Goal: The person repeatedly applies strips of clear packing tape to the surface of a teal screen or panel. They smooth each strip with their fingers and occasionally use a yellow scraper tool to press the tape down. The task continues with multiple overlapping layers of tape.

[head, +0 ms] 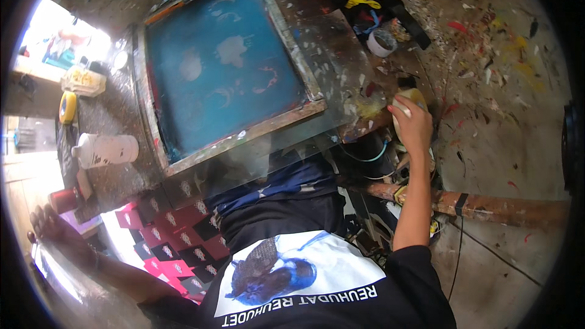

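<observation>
A wood-framed printing screen (228, 68) with blue mesh and pale open shapes lies on a sheet of glass on the worktable. At the table's right edge my right hand (413, 121) has its fingers around a pale yellowish object (397, 125), perhaps a roll of tape; the hand partly hides it. Far to the left, beyond the table's near corner, my left hand (57, 233) is raised with its fingers curved and apart, nothing seen in it. Close to its fingertips is a red cylindrical container (65, 200).
A white plastic bottle (107, 150) lies left of the screen. Yellow tape (67, 107) and a plastic tub (83, 81) are farther back. A white cup (381, 43) stands by dark cloths at the right. Below, a rusty pipe (484, 208) runs right; printed cards (173, 237) lie lower left.
</observation>
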The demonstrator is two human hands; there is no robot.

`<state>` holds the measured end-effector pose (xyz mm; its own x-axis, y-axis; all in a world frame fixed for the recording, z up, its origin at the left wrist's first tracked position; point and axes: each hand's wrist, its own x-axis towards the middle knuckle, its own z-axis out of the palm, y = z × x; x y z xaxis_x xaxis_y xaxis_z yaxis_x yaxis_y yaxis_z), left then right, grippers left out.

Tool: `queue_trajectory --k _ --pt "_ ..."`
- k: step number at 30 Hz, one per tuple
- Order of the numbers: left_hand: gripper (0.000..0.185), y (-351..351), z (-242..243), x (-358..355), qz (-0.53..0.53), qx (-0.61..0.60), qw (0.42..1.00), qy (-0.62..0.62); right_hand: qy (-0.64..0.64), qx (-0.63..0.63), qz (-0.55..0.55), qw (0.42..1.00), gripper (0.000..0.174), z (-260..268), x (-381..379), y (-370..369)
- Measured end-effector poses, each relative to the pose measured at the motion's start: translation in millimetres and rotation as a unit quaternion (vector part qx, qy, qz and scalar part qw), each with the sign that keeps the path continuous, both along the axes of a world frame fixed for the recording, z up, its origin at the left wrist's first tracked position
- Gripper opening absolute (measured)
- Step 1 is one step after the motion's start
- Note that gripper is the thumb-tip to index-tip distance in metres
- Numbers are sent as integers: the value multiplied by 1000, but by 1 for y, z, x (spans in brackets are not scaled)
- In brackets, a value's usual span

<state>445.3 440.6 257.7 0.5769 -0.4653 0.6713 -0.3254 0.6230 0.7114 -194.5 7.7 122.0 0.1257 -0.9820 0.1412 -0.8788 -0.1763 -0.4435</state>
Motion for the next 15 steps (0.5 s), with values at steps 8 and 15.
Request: queue_trajectory --k 8,15 --pt "40 -86 21 -40 -239 -48 949 198 224 45 -75 971 52 -66 -21 -74" --pt "6 -112 38 -85 -398 -243 802 374 137 -3 -81 987 55 -44 -1 -56"
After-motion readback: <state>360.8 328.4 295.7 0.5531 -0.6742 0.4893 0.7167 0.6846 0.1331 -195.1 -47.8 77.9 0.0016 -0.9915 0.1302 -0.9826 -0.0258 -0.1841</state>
